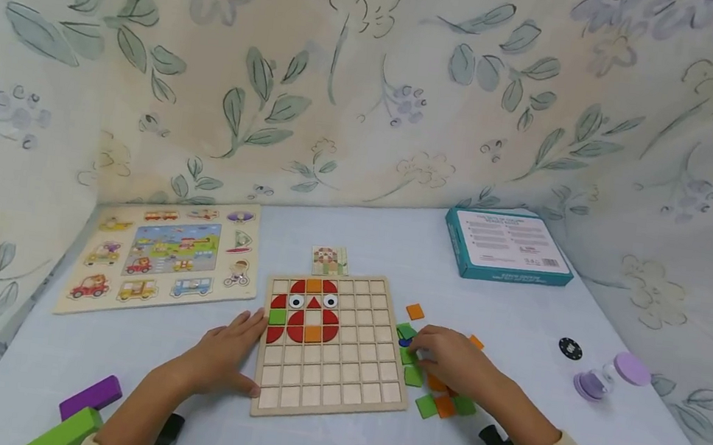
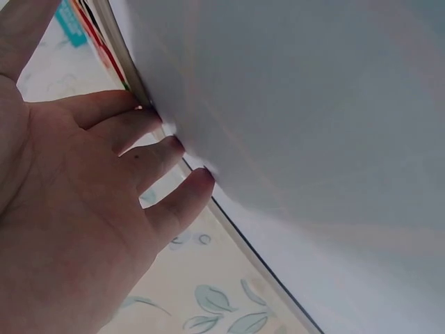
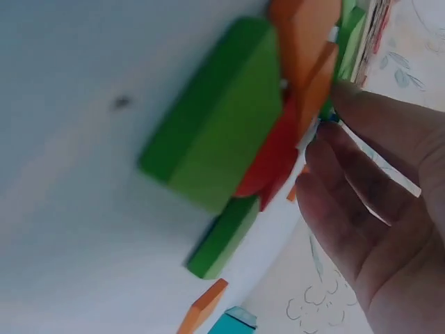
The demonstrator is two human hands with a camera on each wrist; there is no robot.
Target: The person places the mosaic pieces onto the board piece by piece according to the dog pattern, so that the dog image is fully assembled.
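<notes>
A wooden grid board (image 1: pixel 337 376) lies in front of me, with red, orange, green and eye-marked tiles (image 1: pixel 313 316) set in its upper left cells. My left hand (image 1: pixel 223 354) rests flat beside the board, its fingertips and thumb touching the left edge. In the left wrist view, the fingers (image 2: pixel 174 209) are spread against that edge. My right hand (image 1: pixel 456 357) is at the board's right side, over a pile of loose tiles. Its thumb and fingertips pinch a small blue piece (image 1: pixel 405 342). Green tiles (image 1: pixel 413 376) and orange tiles (image 1: pixel 444 406) lie around it.
A picture card (image 1: pixel 329 260) lies behind the board. A vehicle puzzle (image 1: pixel 173 248) is at the left, a teal box (image 1: pixel 508 246) at the back right. Purple (image 1: pixel 91 398) and green blocks (image 1: pixel 66 432) sit front left. A black chip (image 1: pixel 571 348) and a small purple-lidded container (image 1: pixel 593 384) are far right.
</notes>
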